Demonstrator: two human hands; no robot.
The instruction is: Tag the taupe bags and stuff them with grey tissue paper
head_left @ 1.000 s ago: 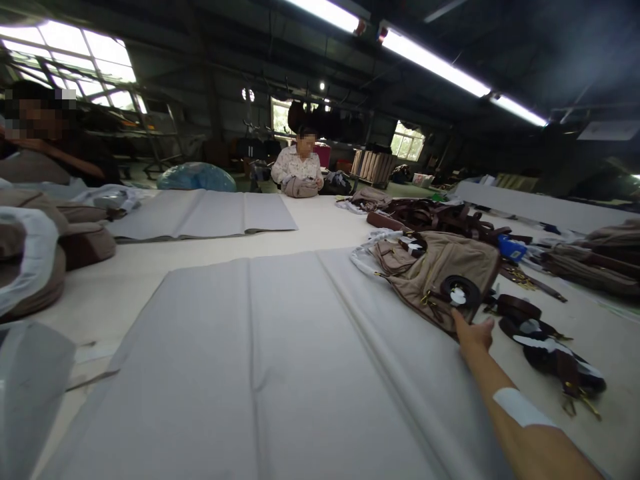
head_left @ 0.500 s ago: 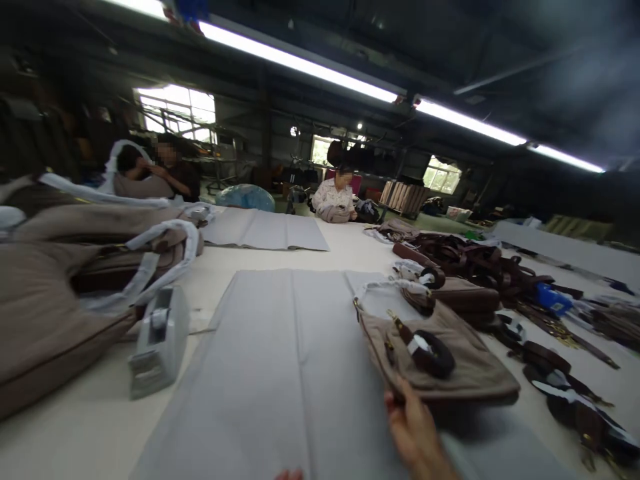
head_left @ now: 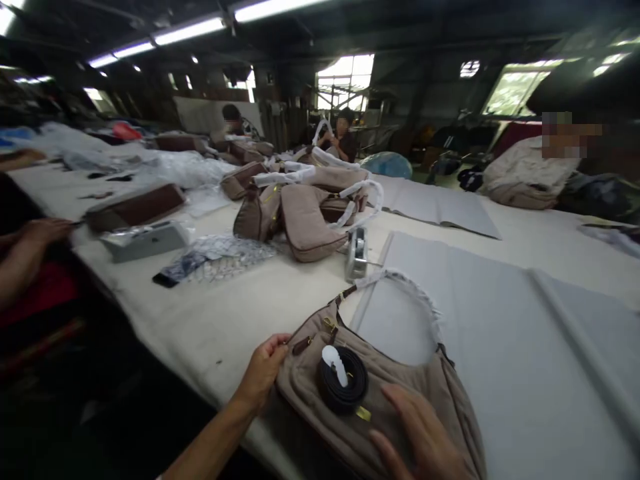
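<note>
A taupe shoulder bag (head_left: pixel 400 373) lies tilted in front of me, partly over the table's near edge. Its handle (head_left: pixel 415 293) is wrapped in white padding and arches away from me. On the bag's front rests a coiled dark strap (head_left: pixel 345 380) with a white wrap and brass-coloured fittings. My left hand (head_left: pixel 265 370) pinches the bag's left edge near a zipper pull. My right hand (head_left: pixel 420 427) lies over the bag's lower front, fingers spread, slightly blurred.
Grey paper sheets (head_left: pixel 470 293) spread to the right of the bag. Beyond it stands a tape dispenser (head_left: pixel 357 255) beside more taupe bags (head_left: pixel 310 223). At left are a white box (head_left: pixel 145 241), plastic wrapping (head_left: pixel 175 170) and a co-worker's arm (head_left: pixel 30 253). Other people sit across the table.
My view has swung left. The bag has come from the right side of the paper to in front of me. My left hand now grips its edge; my right hand has opened on it.
</note>
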